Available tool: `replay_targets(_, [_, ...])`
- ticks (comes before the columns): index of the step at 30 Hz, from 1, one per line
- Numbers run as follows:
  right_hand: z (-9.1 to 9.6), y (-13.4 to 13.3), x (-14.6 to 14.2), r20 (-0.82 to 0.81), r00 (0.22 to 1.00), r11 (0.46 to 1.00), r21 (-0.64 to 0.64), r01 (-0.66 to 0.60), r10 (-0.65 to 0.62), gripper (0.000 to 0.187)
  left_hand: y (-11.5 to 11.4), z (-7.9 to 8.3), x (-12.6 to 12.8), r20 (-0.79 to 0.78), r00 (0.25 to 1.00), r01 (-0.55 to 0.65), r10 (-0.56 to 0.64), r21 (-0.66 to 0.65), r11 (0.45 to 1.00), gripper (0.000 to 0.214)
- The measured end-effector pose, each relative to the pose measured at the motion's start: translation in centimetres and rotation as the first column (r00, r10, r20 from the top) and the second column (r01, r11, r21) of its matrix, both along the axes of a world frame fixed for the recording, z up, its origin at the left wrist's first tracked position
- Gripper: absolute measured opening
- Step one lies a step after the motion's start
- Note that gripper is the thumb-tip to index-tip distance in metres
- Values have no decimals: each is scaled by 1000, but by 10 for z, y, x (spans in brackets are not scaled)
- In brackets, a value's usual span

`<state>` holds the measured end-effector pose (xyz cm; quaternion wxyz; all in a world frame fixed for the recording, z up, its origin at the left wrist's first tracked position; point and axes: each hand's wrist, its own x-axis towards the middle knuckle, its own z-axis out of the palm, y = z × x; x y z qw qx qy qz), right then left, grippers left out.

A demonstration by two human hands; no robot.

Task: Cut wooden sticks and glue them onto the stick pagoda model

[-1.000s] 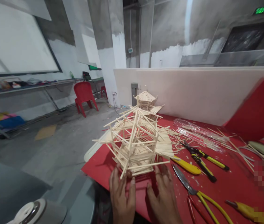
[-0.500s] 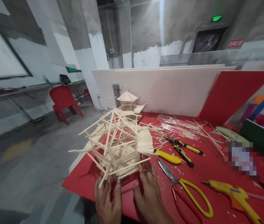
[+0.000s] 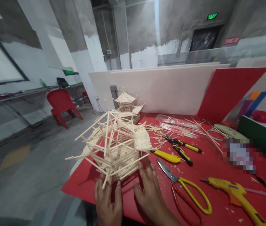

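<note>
A pavilion frame of thin wooden sticks [image 3: 120, 150] stands at the front left of the red tabletop, with poles jutting out at its corners. My left hand [image 3: 109, 197] is at its near left corner, fingers holding the lower edge, the tips partly hidden under the sticks. At the near right corner, my right hand [image 3: 149, 190] grips the lower edge, its thumb apart from the fingers. Behind the frame stands a second stick model, a small pavilion [image 3: 125, 102] with a peaked roof. Right of my right hand lie scissors [image 3: 176, 179] with one red and one yellow handle.
A yellow utility knife [image 3: 167, 156], pliers [image 3: 181, 150] and a yellow glue gun [image 3: 233, 188] lie to the right on the red tabletop [image 3: 208, 169]. Loose sticks and a plastic bag of sticks [image 3: 178, 125] lie farther back. White boards [image 3: 156, 91] close off the far side.
The view has turned slightly, so most things sit a little farther left. Both hands stay at the near corners of the stick frame, which looks much the same.
</note>
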<state>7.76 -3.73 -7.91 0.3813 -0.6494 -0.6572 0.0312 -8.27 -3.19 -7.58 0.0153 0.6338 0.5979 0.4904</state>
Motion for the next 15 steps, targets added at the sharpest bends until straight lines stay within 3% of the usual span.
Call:
replay_targets(7, [-1, 3, 4, -25, 999, 999, 25, -28, 29, 71, -1, -9, -5, -78, 997, -27, 26, -13, 1000, 41])
replay_targets(15, [-4, 3, 3, -34, 999, 1000, 17, -24, 25, 71, 0, -4, -1, 18, 999, -27, 28, -30, 999, 38])
